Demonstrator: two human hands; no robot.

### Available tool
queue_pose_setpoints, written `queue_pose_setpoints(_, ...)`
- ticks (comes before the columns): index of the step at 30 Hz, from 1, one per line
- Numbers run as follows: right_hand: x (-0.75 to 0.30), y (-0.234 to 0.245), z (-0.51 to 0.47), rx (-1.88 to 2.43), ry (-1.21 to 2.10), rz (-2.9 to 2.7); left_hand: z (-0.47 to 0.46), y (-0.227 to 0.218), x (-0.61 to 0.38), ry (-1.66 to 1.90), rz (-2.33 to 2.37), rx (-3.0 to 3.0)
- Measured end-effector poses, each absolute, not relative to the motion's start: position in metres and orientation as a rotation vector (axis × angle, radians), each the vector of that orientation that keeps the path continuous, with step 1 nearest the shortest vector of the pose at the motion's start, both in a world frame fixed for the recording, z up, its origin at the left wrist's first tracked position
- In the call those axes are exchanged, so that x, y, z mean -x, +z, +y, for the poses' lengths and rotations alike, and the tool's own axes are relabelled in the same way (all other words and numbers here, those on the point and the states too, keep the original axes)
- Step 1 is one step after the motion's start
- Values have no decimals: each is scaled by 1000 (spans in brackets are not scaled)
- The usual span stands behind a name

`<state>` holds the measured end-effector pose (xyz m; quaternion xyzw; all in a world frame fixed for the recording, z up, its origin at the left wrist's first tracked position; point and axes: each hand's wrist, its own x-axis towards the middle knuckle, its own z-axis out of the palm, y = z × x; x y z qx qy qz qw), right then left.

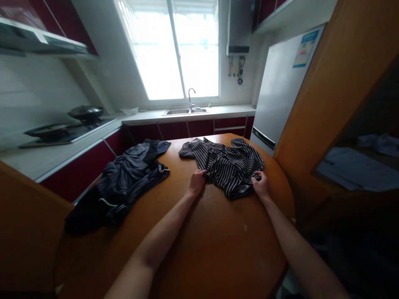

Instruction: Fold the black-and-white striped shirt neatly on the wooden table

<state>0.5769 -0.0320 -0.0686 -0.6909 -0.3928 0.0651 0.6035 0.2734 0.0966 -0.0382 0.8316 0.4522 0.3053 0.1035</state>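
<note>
A black-and-white striped shirt lies crumpled on the wooden table. My left hand is closed on its near left edge, the fingers pinching the cloth. On the near right side, my right hand grips another edge of the same shirt between thumb and fingers. Part of the cloth between my fingers is hidden. To the left, apart from both hands, rests a heap of dark clothes with white trim.
Beyond the table runs a counter with a sink and faucet under the window. On the left is a stove with a wok and a pan. A fridge and a wooden frame stand at the right.
</note>
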Motion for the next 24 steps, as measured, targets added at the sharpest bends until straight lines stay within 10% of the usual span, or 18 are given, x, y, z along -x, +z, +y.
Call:
queue_pose_setpoints(15,-548,-57,-124,1839,314,-1198,-84,-11,-115,687,1018,-2830)
queue_pose_setpoints(24,-536,-5,-188,1835,983,-1607,-81,32,-109,603,1079,-2328)
